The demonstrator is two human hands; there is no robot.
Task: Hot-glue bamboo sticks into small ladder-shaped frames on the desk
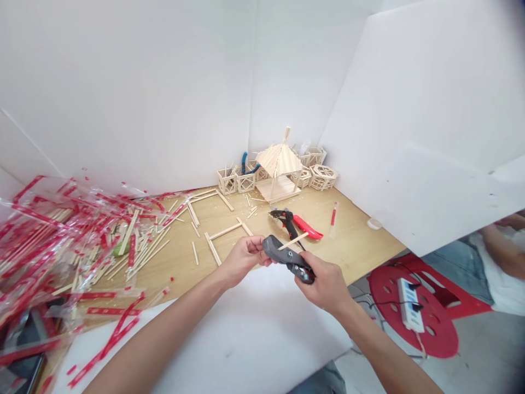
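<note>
My right hand (329, 280) is wrapped around the handles of a dark grey hand cutter (287, 256), which looks like angle shears. A thin wooden stick (296, 240) crosses the cutter's head, its free end pointing up and right. My left hand (245, 258) is closed at the head's left side, fingertips pinched where the stick enters; the fingers hide that end. Just beyond lie a black glue gun (283, 218) and a red-handled tool (308, 227). Joined sticks form an open frame (225, 232) on the wooden table (353, 230), left of the cutter.
A small stick-built pavilion (281, 164) stands at the back among lattice baskets (324, 176), one holding blue-handled pliers (245, 163). Loose sticks (143, 254) and red-striped plastic wrappers (53, 230) pile up leftward. A power strip (410, 306) rests on a red stool (438, 339); another person sits at right.
</note>
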